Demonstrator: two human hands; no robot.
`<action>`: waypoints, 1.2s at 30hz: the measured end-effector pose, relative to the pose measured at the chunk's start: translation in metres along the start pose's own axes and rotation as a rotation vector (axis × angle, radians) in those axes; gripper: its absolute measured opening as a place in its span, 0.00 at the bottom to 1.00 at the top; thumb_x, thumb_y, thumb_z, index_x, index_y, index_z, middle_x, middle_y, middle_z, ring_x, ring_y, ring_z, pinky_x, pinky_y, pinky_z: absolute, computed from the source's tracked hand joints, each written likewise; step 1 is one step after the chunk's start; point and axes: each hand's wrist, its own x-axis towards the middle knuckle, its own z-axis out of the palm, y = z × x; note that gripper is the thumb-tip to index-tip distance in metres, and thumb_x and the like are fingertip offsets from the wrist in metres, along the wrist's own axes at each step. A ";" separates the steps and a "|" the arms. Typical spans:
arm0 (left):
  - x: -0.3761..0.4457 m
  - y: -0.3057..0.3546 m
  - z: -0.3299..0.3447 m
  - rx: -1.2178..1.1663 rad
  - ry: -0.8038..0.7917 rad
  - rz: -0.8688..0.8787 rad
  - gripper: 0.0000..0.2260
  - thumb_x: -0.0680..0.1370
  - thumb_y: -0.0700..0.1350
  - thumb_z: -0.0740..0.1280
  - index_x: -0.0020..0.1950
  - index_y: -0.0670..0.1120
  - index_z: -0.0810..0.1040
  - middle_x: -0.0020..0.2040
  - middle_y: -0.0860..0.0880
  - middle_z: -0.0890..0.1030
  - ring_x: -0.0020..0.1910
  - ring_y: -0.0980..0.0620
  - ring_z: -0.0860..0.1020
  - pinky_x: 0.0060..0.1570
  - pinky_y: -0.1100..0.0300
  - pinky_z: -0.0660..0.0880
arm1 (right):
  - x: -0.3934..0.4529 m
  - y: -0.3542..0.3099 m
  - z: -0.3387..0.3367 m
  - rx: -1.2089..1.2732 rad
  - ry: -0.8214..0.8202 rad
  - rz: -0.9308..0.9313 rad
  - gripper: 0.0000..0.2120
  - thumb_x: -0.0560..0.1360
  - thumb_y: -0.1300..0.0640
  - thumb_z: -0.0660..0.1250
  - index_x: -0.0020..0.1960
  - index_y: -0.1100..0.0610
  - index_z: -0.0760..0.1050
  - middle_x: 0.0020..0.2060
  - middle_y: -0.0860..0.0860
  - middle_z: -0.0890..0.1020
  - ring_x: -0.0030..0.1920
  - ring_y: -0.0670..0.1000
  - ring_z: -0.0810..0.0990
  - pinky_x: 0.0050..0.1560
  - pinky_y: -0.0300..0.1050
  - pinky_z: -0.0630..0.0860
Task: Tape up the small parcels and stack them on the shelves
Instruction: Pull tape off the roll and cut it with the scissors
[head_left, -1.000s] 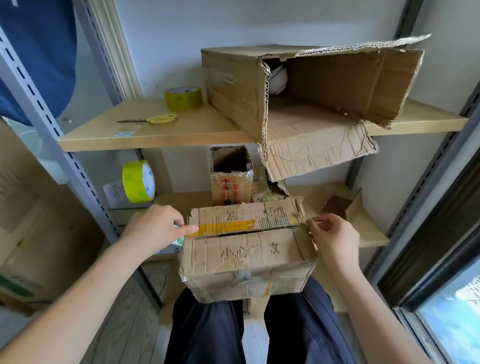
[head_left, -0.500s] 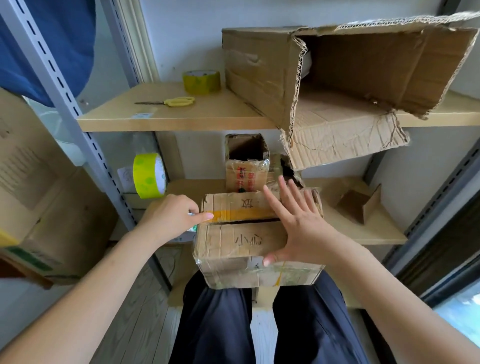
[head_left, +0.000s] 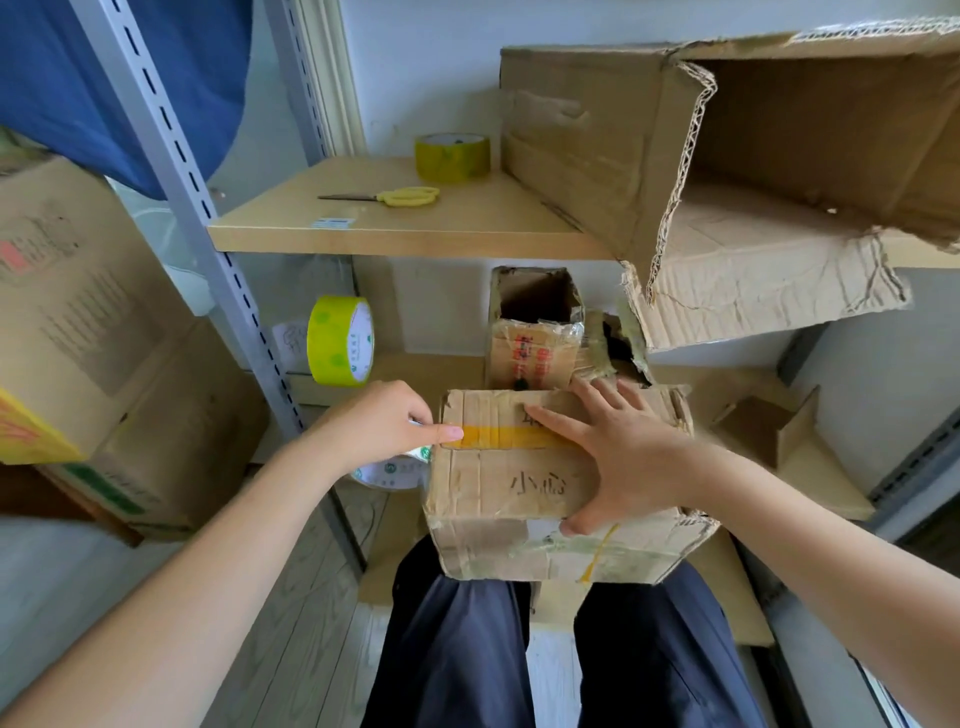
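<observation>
Small parcel (head_left: 524, 483) sits on lap, in front of shelves (head_left: 395, 234); worn cardboard, soft at corners, likely light; best held by two sides, not by loose flaps. Right hand (head_left: 618, 457) lies flat, fingers straight, pressing flaps down. Left hand (head_left: 384, 428) has fingers curled round tape roll (head_left: 395, 470), one fingertip on yellow strip at seam. Count: three tape rolls; one pair of scissors (head_left: 395, 197); one big torn box (head_left: 727, 171); one small open box (head_left: 535, 332).
</observation>
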 end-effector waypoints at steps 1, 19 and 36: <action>0.000 0.001 -0.001 0.004 -0.009 0.002 0.30 0.70 0.73 0.65 0.33 0.46 0.79 0.30 0.48 0.70 0.30 0.52 0.66 0.33 0.57 0.62 | -0.001 0.001 0.002 0.011 -0.001 0.008 0.59 0.57 0.20 0.64 0.75 0.31 0.31 0.78 0.52 0.39 0.78 0.59 0.34 0.77 0.62 0.38; -0.030 0.002 0.024 -0.387 0.033 0.016 0.22 0.79 0.58 0.67 0.32 0.45 0.70 0.31 0.52 0.62 0.31 0.57 0.62 0.33 0.61 0.55 | 0.046 -0.038 0.031 0.071 0.242 0.179 0.39 0.73 0.32 0.29 0.80 0.46 0.34 0.77 0.60 0.53 0.78 0.61 0.46 0.72 0.73 0.35; -0.029 0.004 0.014 -0.423 -0.050 -0.013 0.26 0.75 0.65 0.67 0.35 0.42 0.75 0.31 0.47 0.63 0.29 0.53 0.63 0.33 0.58 0.58 | 0.002 -0.017 0.011 0.100 0.048 -0.058 0.59 0.63 0.24 0.66 0.77 0.38 0.30 0.78 0.59 0.35 0.76 0.57 0.27 0.74 0.58 0.27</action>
